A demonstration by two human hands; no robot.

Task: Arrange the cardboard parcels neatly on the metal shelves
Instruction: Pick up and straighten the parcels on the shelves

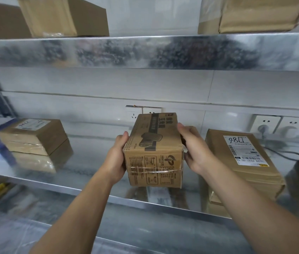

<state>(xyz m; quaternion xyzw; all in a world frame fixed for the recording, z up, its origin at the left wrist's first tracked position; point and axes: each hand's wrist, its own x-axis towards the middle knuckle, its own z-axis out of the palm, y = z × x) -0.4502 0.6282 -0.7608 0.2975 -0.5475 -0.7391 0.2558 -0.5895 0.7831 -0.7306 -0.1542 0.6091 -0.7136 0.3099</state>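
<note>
The printed parcel (154,151), bearing dark Chinese characters too blurred to read, is held over the middle metal shelf (93,158). It is clasped between the left grip (116,158) and the right grip (192,151), fingers curled on its sides. At 3 o'clock a labelled parcel (242,162) is lying, its handwritten digits upside down.

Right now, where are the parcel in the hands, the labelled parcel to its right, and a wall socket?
held parcel (154,143): head view, printed top face.
labelled parcel (246,174): head view, bare cardboard below label.
wall socket (273,123): head view, white faceplate.
</note>
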